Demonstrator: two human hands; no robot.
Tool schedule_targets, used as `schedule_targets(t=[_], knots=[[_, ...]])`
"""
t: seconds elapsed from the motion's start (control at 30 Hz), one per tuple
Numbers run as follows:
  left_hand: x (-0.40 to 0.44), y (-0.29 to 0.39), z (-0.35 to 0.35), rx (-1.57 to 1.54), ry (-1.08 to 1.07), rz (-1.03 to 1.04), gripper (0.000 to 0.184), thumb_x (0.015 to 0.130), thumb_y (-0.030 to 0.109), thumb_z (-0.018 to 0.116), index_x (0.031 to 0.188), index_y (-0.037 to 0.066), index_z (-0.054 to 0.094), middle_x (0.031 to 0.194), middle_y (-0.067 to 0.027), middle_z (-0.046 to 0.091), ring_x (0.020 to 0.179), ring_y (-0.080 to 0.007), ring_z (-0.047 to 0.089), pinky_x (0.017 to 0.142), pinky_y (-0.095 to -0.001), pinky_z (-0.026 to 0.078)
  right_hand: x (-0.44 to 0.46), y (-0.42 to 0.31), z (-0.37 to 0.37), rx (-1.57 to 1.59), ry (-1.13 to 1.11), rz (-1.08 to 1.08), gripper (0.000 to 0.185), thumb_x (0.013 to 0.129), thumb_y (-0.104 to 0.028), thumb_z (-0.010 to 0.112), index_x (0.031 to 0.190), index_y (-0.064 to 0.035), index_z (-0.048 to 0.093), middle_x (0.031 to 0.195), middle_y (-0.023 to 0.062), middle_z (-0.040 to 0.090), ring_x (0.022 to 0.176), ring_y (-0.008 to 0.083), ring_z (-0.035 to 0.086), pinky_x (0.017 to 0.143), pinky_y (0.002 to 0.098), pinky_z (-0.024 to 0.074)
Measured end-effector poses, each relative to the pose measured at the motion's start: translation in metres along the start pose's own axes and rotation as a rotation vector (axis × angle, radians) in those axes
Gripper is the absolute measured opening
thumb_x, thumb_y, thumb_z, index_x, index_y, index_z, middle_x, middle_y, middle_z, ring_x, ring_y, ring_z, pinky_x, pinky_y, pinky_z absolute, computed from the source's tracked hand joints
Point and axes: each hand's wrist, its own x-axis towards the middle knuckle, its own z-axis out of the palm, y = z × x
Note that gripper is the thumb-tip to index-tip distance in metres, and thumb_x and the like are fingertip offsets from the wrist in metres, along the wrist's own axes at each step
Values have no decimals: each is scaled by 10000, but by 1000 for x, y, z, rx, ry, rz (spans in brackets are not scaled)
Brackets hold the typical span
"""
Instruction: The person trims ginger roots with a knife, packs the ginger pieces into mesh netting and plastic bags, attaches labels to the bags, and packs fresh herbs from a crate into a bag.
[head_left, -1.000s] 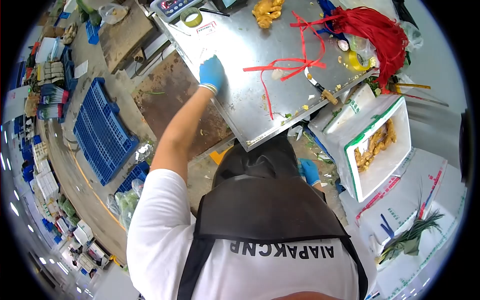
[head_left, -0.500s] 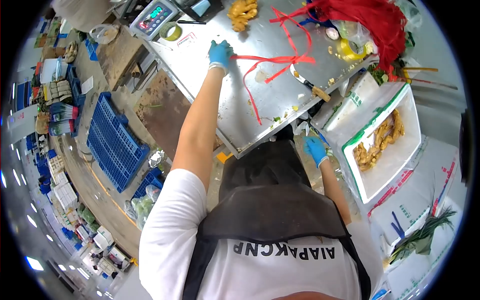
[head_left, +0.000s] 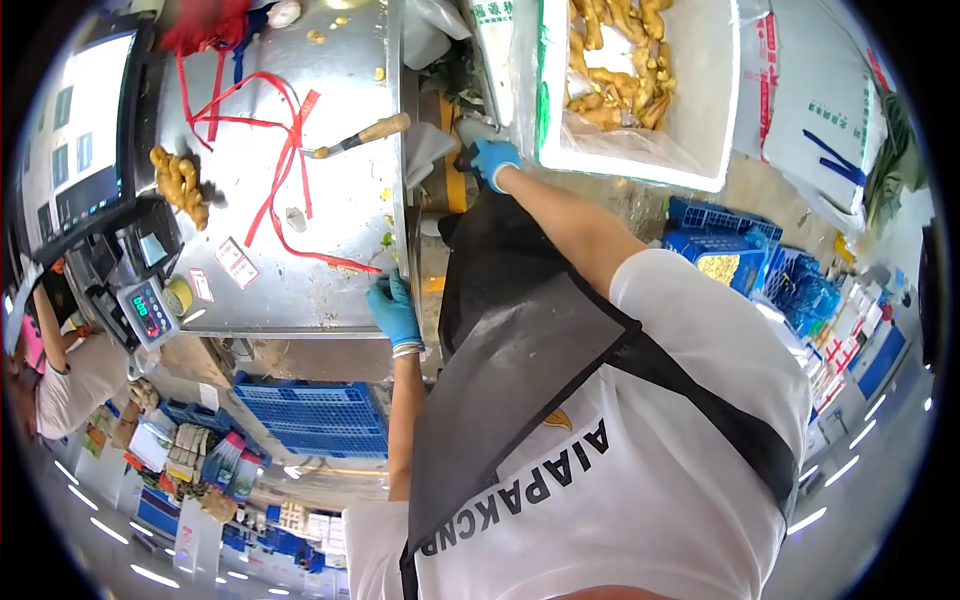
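My left hand (head_left: 396, 312), in a blue glove, rests at the metal table's (head_left: 330, 250) near edge with its fingers apart, gripping nothing. One end of the red ribbon (head_left: 298, 140) lies by its fingertips; the rest loops across the table. My right hand (head_left: 495, 162), also gloved in blue, is low beside the black apron (head_left: 500, 260), left of a white foam box (head_left: 640, 165). Dark material shows at its fingertips, and whether it grips this is unclear. A knife with a wooden handle (head_left: 383, 128) lies across the ribbon. A ginger root (head_left: 178, 187) sits farther left.
Ginger pieces (head_left: 640, 90) fill part of the foam box. A lit scale (head_left: 147, 312), a tape roll (head_left: 177, 296) and a monitor (head_left: 85, 130) stand at the table's left. Another person's sleeve (head_left: 80, 385) shows beyond. A blue pallet (head_left: 312, 415) and a blue crate (head_left: 715, 260) are on the floor.
My view has swung round to the right. My left hand has left the ribbon's far end and come back to the table's near edge. My right hand stays low near the foam box.
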Motion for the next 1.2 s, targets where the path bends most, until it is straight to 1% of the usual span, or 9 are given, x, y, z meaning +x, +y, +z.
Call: schedule_targets(t=[0.1, 0.2, 0.3, 0.37, 0.5, 0.8, 0.97, 1.13, 1.2], knots=[[10, 13, -10, -51, -138, -54, 330, 964, 293, 584, 820, -4, 567, 725, -51, 573, 639, -129, 496, 614, -284, 438, 81, 37, 47, -697, 527, -853, 243, 898, -208, 541, 1070, -89, 666, 1068, 143, 665, 939, 298, 629, 811, 404, 485], [12, -5, -10, -19, -144, -4, 318, 966, 295, 581, 854, -1, 561, 739, -45, 569, 661, -119, 493, 618, -281, 435, 23, -23, 55, -902, 436, -1239, 201, 834, -193, 576, 988, -160, 701, 1226, 61, 616, 1147, 299, 547, 954, 382, 447], [12, 0, -13, 23, -186, -93, 313, 960, 290, 593, 860, -4, 552, 762, -81, 541, 699, -174, 502, 671, -317, 441, 26, -11, 63, -1213, -216, -1121, 215, 832, -154, 561, 994, -137, 702, 1163, 85, 645, 1118, 326, 576, 922, 379, 471], [14, -7, -14, 91, -200, -42, 316, 960, 294, 590, 872, -7, 555, 758, -91, 534, 697, -195, 501, 677, -332, 441, 21, 0, 62, -1112, -256, -910, 231, 820, -115, 546, 950, -107, 737, 1030, 143, 690, 938, 350, 662, 792, 407, 531], [14, -6, -15, 12, -229, -38, 312, 964, 297, 583, 895, -4, 543, 780, -78, 543, 719, -172, 515, 691, -321, 452, 7, -17, 54, -1310, -516, -704, 292, 817, -131, 582, 1072, -46, 697, 1158, 188, 647, 1095, 363, 612, 903, 434, 499], [17, 7, -20, -85, -292, 44, 275, 975, 269, 561, 890, 9, 531, 790, -53, 542, 704, -140, 502, 660, -309, 452, 46, -184, 33, 61, 702, -641, 379, 866, -163, 560, 1233, -69, 552, 1213, 226, 557, 1054, 407, 560, 902, 441, 468], [17, -21, -19, 33, -269, 83, 303, 965, 279, 575, 861, -2, 532, 819, -110, 561, 729, -217, 524, 715, -352, 445, 69, -186, 35, -406, 153, -614, 326, 897, -277, 520, 1079, -39, 646, 1062, 221, 643, 973, 425, 592, 855, 437, 485], [15, -12, -21, -92, -300, -20, 278, 953, 266, 602, 901, -1, 546, 833, -97, 553, 762, -202, 542, 737, -336, 456, 10, -81, 58, 188, 698, -645, 312, 918, -241, 503, 1090, -13, 628, 1040, 214, 645, 972, 414, 602, 850, 445, 482], [15, -22, -20, -76, -296, -44, 279, 948, 270, 610, 906, 1, 547, 848, -93, 552, 759, -190, 535, 739, -329, 457, -3, -12, 67, 824, 338, -170, 248, 932, -238, 512, 1031, -47, 634, 1029, 155, 649, 996, 314, 611, 780, 393, 492]])
